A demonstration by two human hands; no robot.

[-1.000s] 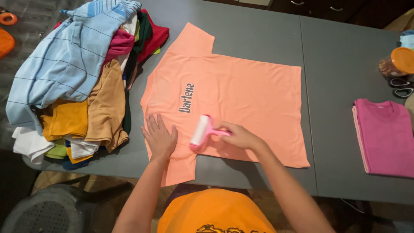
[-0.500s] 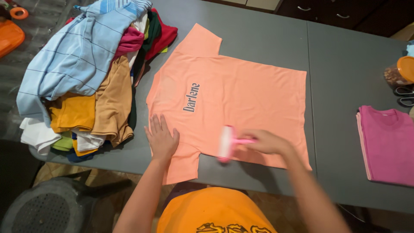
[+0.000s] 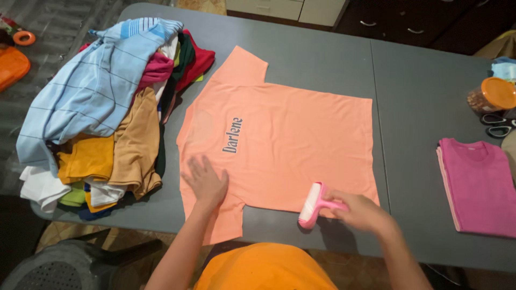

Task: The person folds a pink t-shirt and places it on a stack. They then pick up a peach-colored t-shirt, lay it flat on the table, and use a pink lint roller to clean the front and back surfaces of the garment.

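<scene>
A peach T-shirt (image 3: 290, 134) with dark lettering on the chest lies spread flat on the grey table (image 3: 424, 86). My left hand (image 3: 205, 180) presses flat on the shirt near its shoulder, fingers spread. My right hand (image 3: 361, 210) grips the pink handle of a lint roller (image 3: 313, 204), whose white roll rests at the shirt's near edge, close to the hem corner.
A heap of mixed clothes (image 3: 102, 118) fills the table's left end. A folded magenta shirt (image 3: 478, 185) lies at the right. Behind it stand an orange-lidded jar (image 3: 490, 95) and scissors (image 3: 499, 124). A dark plastic chair (image 3: 48, 268) stands at lower left.
My right hand has run the lint roller rightward along the shirt's near edge, from beside my left hand toward the hem. My left hand stays pressed on the shirt.
</scene>
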